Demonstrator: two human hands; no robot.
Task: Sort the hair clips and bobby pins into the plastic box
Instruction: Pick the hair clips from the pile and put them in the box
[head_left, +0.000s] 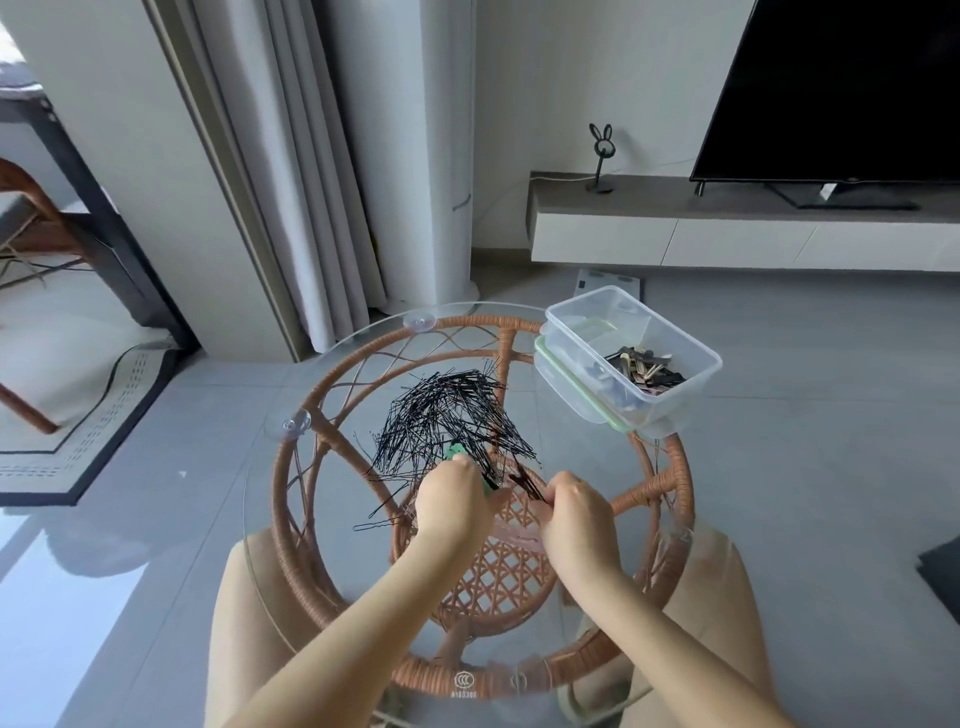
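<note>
**A:** Two bare forearms reach in low over the near rim of the glass tabletop (322, 499). The left hand (452, 501) has its fingers curled round a green clip (454, 451), by the look of it, though most of it is hidden.

**B:** And the right hand (576, 512)?

**A:** Thumb and fingers are pinched tight on a few black bobby pins (452, 421) at the near edge of the heap. The rest fan out just beyond both sets of fingertips, all crossed over each other.

**B:** That tangle worries me.

**A:** Me too. Lift that pinch quickly and I'd say the snagged ones come along, then skate across the glass. A couple of strays (379, 522) already lie just left of the left fingers, not far from the rim.

**B:** Where's it all going?

**A:** The clear plastic box (696, 384), well beyond the right fingertips and off to their right. It has brownish hair clips (647, 370) inside at one end. It's sitting on its green-edged lid (576, 395), right at the table's edge, and seems to hang over it.

**B:** So a knock with a wrist on the way in...

**A:** ...might tip the box off the table. Also, a loose pinch could shed pins during that long carry.
</note>
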